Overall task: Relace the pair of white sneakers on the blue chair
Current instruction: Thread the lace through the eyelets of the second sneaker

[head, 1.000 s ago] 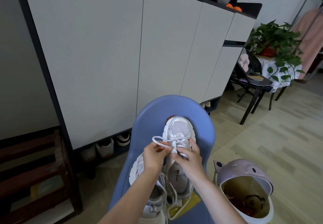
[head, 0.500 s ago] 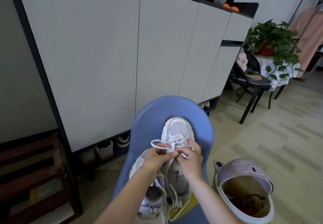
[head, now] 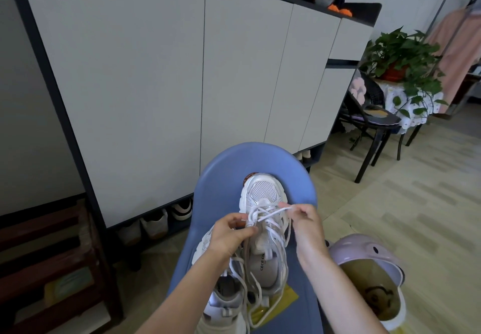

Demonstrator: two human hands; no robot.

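Two white sneakers lie on the blue chair (head: 223, 177). The right sneaker (head: 264, 193) points its toe at the chair back; the left sneaker (head: 223, 297) lies lower, partly under my left arm. My left hand (head: 229, 234) pinches the white shoelace (head: 268, 215) at the left eyelets of the right sneaker. My right hand (head: 304, 219) pinches the lace's free end and holds it out to the right of the shoe. Loose lace loops hang down over both shoes.
A tall white cabinet (head: 182, 73) with shoes in its bottom gap stands behind the chair. A pink bin (head: 364, 253) sits at the right of the chair. A black chair (head: 372, 125) and a potted plant (head: 400, 55) stand far right. Brown wooden steps (head: 39, 255) are at left.
My hands were together over the lace crossing; now my right hand has drawn the lace end out to the right, and the loop at the left has been pulled in.
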